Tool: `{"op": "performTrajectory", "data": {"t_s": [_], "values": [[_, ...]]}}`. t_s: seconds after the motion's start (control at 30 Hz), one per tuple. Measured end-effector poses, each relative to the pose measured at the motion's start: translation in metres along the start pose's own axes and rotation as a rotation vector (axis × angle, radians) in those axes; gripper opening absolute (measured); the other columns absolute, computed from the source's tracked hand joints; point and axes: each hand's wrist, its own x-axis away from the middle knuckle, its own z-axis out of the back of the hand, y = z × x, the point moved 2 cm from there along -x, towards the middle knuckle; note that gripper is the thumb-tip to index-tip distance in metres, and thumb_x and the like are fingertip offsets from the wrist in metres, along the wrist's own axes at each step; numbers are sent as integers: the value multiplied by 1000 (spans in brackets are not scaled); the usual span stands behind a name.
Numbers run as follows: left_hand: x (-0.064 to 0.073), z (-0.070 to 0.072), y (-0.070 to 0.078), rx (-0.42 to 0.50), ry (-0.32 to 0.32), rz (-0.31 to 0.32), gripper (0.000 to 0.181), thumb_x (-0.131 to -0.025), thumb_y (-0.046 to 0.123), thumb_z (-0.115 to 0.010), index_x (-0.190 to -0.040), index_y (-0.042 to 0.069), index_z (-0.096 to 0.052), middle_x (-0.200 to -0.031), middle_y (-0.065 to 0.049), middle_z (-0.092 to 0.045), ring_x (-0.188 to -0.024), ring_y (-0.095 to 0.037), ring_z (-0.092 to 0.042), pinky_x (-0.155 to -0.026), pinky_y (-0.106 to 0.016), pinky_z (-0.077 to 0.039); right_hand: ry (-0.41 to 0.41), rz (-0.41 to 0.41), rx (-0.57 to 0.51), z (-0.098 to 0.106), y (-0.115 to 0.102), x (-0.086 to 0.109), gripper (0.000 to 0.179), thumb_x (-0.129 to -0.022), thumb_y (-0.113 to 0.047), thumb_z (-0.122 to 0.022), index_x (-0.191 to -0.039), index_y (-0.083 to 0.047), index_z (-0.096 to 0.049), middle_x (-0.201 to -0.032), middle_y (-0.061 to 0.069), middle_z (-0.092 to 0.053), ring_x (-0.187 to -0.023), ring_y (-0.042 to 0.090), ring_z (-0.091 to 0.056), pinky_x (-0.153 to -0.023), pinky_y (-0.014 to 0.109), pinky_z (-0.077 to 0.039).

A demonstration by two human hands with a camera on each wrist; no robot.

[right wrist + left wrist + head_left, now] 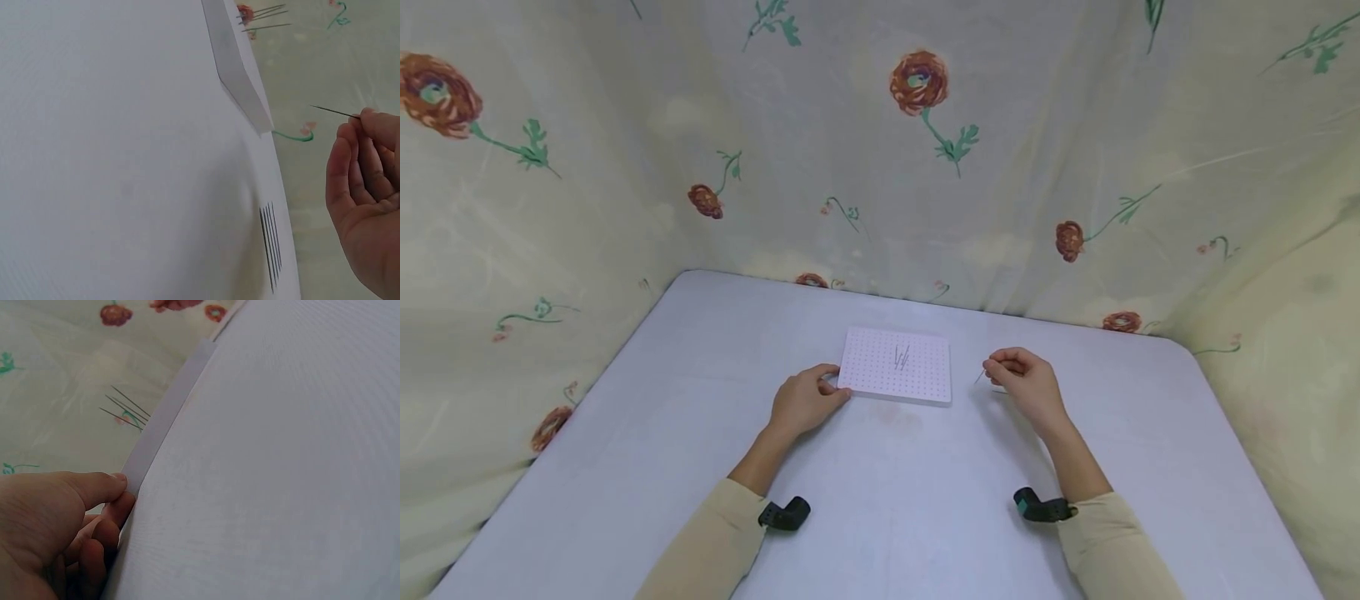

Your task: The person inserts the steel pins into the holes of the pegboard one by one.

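A white pegboard (pixel 865 358) with rows of small holes lies flat on the table. Several thin dark needles (pixel 901 358) stand upright in its holes, a little right of the middle. My left hand (pixel 805 402) holds the board by its near left corner, thumb on the front edge and fingers along the left side. To the right of the board, my right hand (pixel 1028 387) pinches one thin needle (pixel 335 112) between thumb and forefinger. That needle is held above the table, its free end pointing down and left toward the board.
More needles (pixel 270 244) lie side by side on the white tabletop (pixel 880 500) under my right hand, mostly hidden by it in the head view. A flowered curtain (pixel 820 150) surrounds the table's back and sides. Black wrist cameras (pixel 786 513) sit on both forearms.
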Motion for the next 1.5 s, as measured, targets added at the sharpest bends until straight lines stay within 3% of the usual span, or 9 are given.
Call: {"op": "performTrajectory", "data": {"t_s": [0.17,0.37,0.53,0.9,1.23,1.5], "values": [[0,-1,0,1,0,-3,54,-89,38,-78,-134,12,-66,-87,-2,-76,-71,-15,-63,-63,-28,-43,17,-13,22,-14,-6,-2,32,-97,-26,-71,-117,-2,-67,-96,1,-73,-85,6,-66,-85,28,-58],[0,0,-1,2,-2,-1,53,-89,38,-77,-134,12,-66,-88,-2,-77,-72,-15,-63,-63,-28,-43,32,8,33,-32,-10,-5,26,-97,-23,-71,-114,-2,-68,-101,10,-74,-85,9,-66,-78,20,-55],[0,2,-1,11,7,2,52,-89,37,-78,-134,12,-66,-87,-3,-77,-71,-15,-63,-62,-28,-42,30,34,58,-51,-17,-11,21,-99,-21,-69,-111,-4,-68,-99,9,-71,-84,9,-64,-73,15,-50],[-1,-1,-3,11,5,-4,51,-89,37,-78,-133,13,-66,-87,-1,-77,-72,-14,-63,-63,-27,-43,37,42,72,-87,-30,-20,17,-99,-21,-68,-107,-6,-70,-95,7,-70,-84,14,-63,-73,19,-47],[-2,1,-3,-5,2,-7,52,-90,38,-77,-134,12,-66,-87,-1,-77,-71,-13,-63,-63,-27,-43,65,25,114,-100,-30,-23,18,-99,-25,-68,-105,-9,-70,-93,6,-69,-86,17,-62,-76,26,-45],[-2,0,-3,-5,6,-1,53,-90,38,-77,-134,12,-66,-87,-1,-77,-72,-14,-63,-64,-27,-43,63,24,141,-108,-30,-21,17,-99,-25,-67,-104,-9,-69,-94,8,-71,-87,18,-63,-74,25,-45]]}}
